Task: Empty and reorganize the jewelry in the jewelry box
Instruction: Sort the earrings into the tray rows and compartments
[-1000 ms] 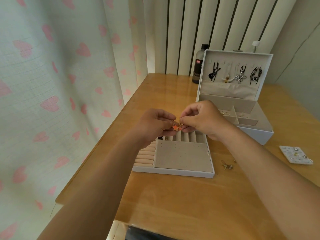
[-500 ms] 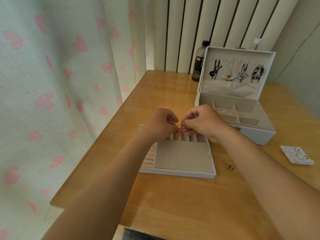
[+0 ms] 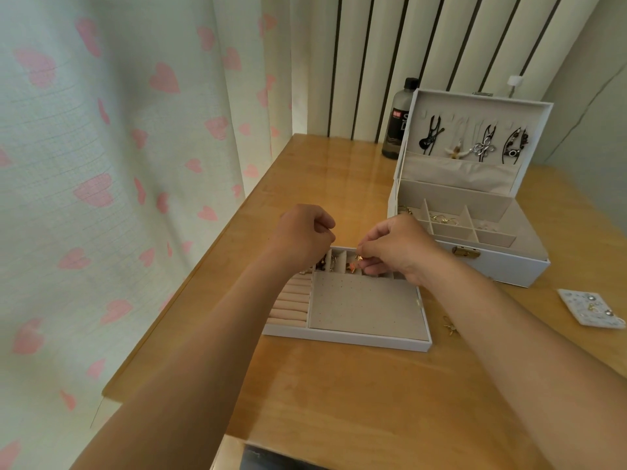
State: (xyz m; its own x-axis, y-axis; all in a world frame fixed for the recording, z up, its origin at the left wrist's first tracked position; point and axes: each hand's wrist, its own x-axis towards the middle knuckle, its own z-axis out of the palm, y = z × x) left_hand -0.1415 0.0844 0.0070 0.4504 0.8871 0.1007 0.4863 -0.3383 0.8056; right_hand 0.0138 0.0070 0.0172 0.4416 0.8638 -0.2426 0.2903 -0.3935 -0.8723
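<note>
Sitting on the light wooden desk (image 3: 373, 401), the white hinged jewelry box (image 3: 509, 268) stood open w/ clips in its lid & a few gold bits left in its dividers, so emptying looked approx. half done. Its white lift-out tray (image 3: 339, 339) lay nearer, back slots part filled. Left hand (image 3: 302, 232): grip curled together, nothing seen in it. Right hand (image 3: 397, 249): grip pinched a small gold earring w/ orange star (image 3: 354, 265) over those slots. Loose gold pieces (image 3: 449, 325) on the desk still needed sorting.

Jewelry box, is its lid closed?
No, the lid of the jewelry box stands open and upright, with jewelry hanging inside it.
</note>
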